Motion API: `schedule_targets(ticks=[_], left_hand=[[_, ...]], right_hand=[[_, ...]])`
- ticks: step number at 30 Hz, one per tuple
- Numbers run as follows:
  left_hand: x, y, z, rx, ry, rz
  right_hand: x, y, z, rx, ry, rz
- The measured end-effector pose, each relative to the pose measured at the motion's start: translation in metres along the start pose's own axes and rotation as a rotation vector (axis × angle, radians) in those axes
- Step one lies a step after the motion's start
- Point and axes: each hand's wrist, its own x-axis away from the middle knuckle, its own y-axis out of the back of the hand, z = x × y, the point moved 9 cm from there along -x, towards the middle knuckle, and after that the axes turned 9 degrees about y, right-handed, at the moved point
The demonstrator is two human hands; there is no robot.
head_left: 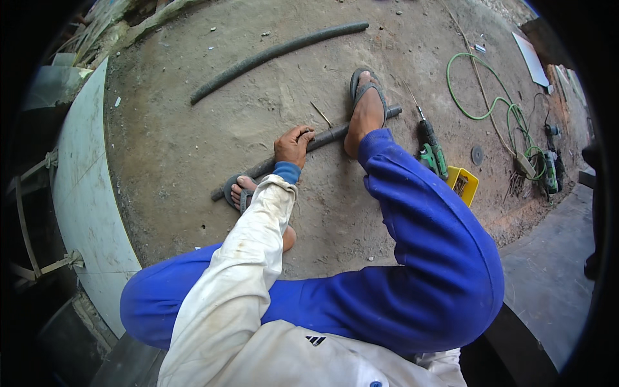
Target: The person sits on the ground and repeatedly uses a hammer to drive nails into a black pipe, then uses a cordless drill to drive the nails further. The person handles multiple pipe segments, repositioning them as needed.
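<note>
My left hand (294, 146), in a white sleeve with a blue cuff, is on a dark grey pipe (332, 135) lying slantwise on the ground. Its thumb and fingers are pinched together at the pipe's top; what they hold, if anything, is too small to make out. My right foot (367, 111), in a flip-flop, is across the pipe near its far right end. By the near left end is my left foot (244, 188), also in a flip-flop. A thin stick-like piece (321, 114) lies just beyond the pipe. My right hand is out of view.
A longer curved dark pipe (277, 51) lies farther off. On the right are a green drill (433, 151) with a long bit, a yellow box (465, 187), a grey disc (477, 155), a green hose (451, 84) and a green power tool (550, 173). A pale panel (87, 187) stands left.
</note>
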Motion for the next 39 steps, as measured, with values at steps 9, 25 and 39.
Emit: schedule_targets(ticks=[9, 25, 39], left_hand=[[-0.006, -0.003, 0.004, -0.017, -0.016, 0.029], [-0.003, 0.0, -0.007, -0.041, -0.188, 0.004], [-0.007, -0.006, 0.002, -0.064, -0.161, 0.014]], right_hand=[[-0.048, 0.176, 0.183, 0.012, 0.343, -0.247], [-0.103, -0.08, 0.3, 0.067, 0.597, 0.003], [-0.089, -0.079, 0.312, 0.19, 0.678, -0.139]])
